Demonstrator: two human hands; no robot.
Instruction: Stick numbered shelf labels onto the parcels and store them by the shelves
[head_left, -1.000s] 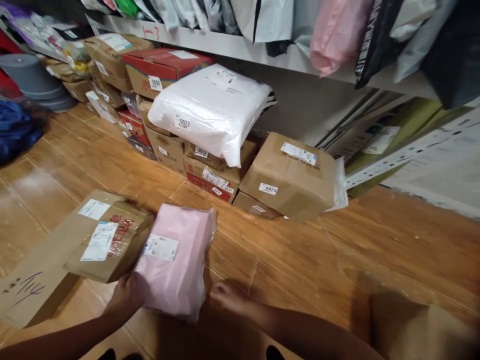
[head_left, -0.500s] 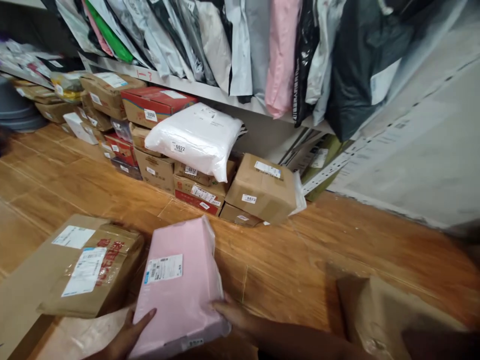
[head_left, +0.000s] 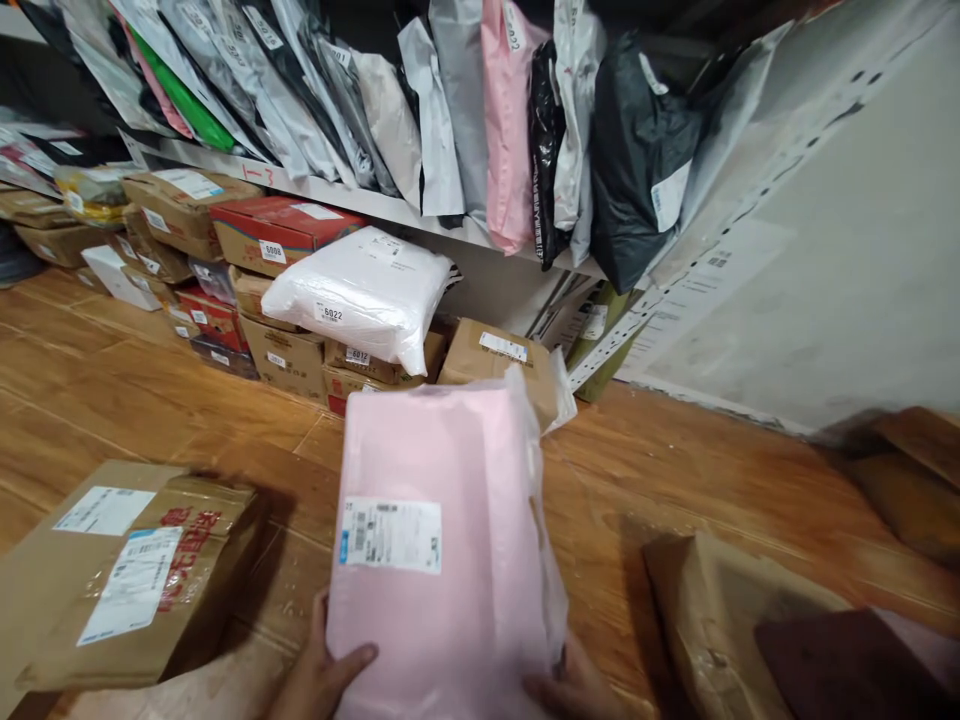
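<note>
I hold a pink plastic mailer parcel point(head_left: 442, 550) with a white shipping label up in front of me, above the wooden floor. My left hand point(head_left: 319, 675) grips its lower left corner, thumb lying on the front. My right hand point(head_left: 570, 690) grips the lower right edge, mostly hidden under the parcel. To the left lies a brown cardboard box point(head_left: 142, 580) with red tape and a label, resting on a flat brown carton point(head_left: 52, 540).
Stacked parcels stand against the shelf: a white bag marked 6022 point(head_left: 360, 290), a red box marked 6008 point(head_left: 274, 230), a brown box point(head_left: 495, 365). Mailer bags hang along the shelf point(head_left: 420, 215) above. Brown boxes point(head_left: 720, 620) sit at the right.
The pink parcel has been lifted off the floor and raised upright towards me, with both hands now on its bottom corners. My view has tilted upward to the shelf.
</note>
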